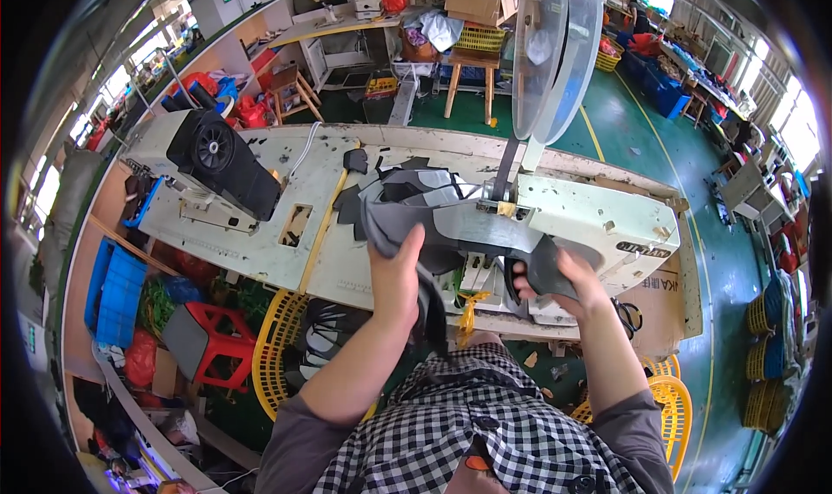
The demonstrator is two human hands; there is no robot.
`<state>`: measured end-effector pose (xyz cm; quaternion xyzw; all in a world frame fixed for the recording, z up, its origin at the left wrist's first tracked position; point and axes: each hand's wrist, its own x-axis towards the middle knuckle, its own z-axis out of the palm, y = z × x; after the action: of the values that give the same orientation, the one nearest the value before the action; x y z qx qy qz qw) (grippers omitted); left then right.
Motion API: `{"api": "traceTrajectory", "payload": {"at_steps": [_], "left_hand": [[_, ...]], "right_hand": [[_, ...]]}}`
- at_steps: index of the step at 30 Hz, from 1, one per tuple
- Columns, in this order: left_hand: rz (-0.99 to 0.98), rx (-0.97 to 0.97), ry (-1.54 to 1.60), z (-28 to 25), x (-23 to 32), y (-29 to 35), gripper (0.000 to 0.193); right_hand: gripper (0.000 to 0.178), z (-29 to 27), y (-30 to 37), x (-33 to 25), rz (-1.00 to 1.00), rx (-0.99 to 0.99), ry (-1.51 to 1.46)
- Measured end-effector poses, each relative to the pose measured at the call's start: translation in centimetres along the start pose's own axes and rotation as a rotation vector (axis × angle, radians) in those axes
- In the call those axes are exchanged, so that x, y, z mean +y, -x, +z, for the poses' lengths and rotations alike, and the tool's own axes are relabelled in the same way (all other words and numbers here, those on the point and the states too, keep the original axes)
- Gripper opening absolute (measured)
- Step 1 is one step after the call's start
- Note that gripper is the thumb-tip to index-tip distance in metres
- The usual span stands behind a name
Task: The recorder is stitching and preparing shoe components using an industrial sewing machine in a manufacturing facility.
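Observation:
A grey, soft shoe upper [472,223] is stretched between my two hands, in front of the white machine [598,221] on the table. My left hand [399,273] grips its left end, thumb pressed on the grey surface. At its right end, my right hand [568,277] is closed round a dark grey curved part, fingers partly hidden behind it. A dark flap hangs below my left hand. From the clear reel discs [555,56], a dark tape [505,169] runs down to the machine beside the upper. Behind it lie several grey and black cut pieces [416,178].
A black-and-white sewing machine [212,152] stands on the table's left half. Black-handled scissors [631,316] lie at the right. Yellow baskets [267,355] flank my lap, the left one beside dark pieces. A red stool [230,342] and blue crate [121,286] are at left.

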<state>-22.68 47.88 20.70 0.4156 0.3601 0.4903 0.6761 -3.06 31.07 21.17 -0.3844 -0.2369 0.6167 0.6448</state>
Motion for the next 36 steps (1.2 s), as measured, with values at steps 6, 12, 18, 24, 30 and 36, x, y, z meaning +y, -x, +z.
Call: {"api": "traceTrajectory", "payload": {"at_steps": [6,12,18,24,30,36], "left_hand": [[0.025,-0.462,0.215,-0.5,2.5,6.3,0.032],[0.438,-0.595,-0.674,-1.6,4.8,4.4,0.030],[0.247,-0.654,-0.373,-2.0,4.8,3.9,0.034],[0.017,-0.616,0.276,-0.6,6.2,4.6,0.036],[0.448,-0.423,-0.342,-1.0,6.5,2.6,0.032],[0.385,-0.192,-0.639,-0.1,-0.4,-1.2,0.043]], "right_hand": [[0.099,5.6,1.3,9.9,-0.235,-0.195,0.613],[0.077,8.6,1.6,6.7,-0.053,0.108,1.244],[0.058,7.7,3.7,2.2,-0.290,0.162,1.634],[0.036,7.4,3.9,4.1,-0.358,0.216,1.387],[0.026,5.2,4.2,1.4,-0.289,0.374,0.872],[0.025,3.5,1.2,-0.6,-0.086,0.532,0.544]]}}
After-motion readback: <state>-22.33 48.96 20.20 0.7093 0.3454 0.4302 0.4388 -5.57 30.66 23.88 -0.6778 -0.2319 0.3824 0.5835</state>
